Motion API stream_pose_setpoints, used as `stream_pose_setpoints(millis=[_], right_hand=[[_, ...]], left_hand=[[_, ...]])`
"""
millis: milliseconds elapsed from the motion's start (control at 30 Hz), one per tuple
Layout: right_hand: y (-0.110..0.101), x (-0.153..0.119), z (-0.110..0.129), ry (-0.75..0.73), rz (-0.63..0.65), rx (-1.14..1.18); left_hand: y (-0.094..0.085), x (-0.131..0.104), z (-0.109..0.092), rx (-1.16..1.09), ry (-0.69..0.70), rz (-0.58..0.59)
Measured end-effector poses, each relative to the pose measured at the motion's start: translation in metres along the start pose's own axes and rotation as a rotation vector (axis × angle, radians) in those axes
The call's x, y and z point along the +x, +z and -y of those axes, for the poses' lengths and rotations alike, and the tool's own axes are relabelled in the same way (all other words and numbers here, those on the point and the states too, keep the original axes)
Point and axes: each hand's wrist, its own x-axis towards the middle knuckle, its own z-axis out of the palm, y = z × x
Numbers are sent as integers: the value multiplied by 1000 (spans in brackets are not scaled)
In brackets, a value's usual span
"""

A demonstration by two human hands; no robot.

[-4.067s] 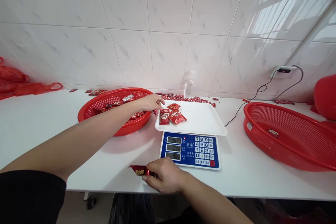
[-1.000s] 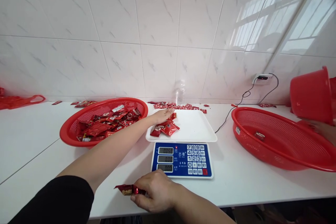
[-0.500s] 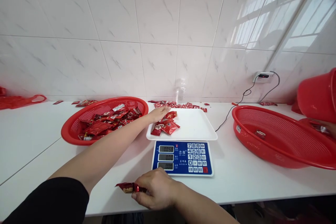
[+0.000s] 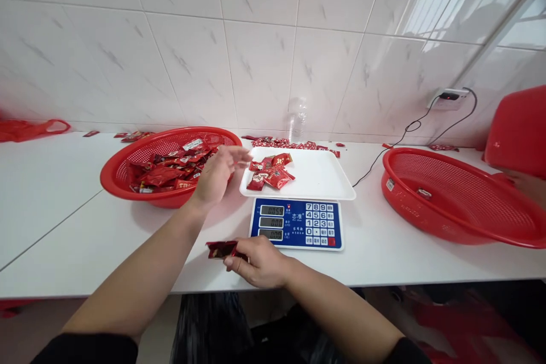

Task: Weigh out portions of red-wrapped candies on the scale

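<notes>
Several red packets (image 4: 273, 172) lie on the left part of the white scale tray (image 4: 319, 176), above the blue scale panel (image 4: 298, 223). My left hand (image 4: 219, 173) hovers between the tray and the left red basket (image 4: 128, 185), fingers apart and pointing at the tray, holding nothing visible. That basket holds a pile of red packets (image 4: 170, 169). Low in front of the scale, my right hand (image 4: 260, 261) grips a dark red packet (image 4: 219, 249) between thumb and fingers.
A larger red basket (image 4: 422, 222) stands at the right with a small packet (image 4: 424, 193) inside. Another person's hand (image 4: 526, 185) is near a red container (image 4: 518, 131) at the right edge. Behind the tray stands a clear bottle (image 4: 297, 119). A black cable (image 4: 403, 137) runs to the wall.
My left hand has drawn back leftward off the tray, and one more packet shows there. The view has tilted down. My right hand still holds its packet.
</notes>
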Motion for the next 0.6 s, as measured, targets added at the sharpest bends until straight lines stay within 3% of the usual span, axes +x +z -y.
stream_pose_setpoints(millis=[100, 267, 333, 467, 533, 600], right_hand=[[2, -1, -1, 31, -84, 216], [6, 1, -3, 22, -101, 263], [6, 2, -3, -2, -64, 237], [5, 3, -7, -7, -12, 162], [4, 3, -9, -5, -55, 94], [4, 2, -10, -5, -100, 20]], left_hand=[[-16, -49, 1, -147, -93, 53], [-29, -108, 15, -176, -294, 450], [-29, -117, 18, -183, -303, 550], [-24, -120, 16, -148, -256, 587], [-20, -117, 16, -190, -288, 562], [-17, -108, 14, -253, -248, 461]])
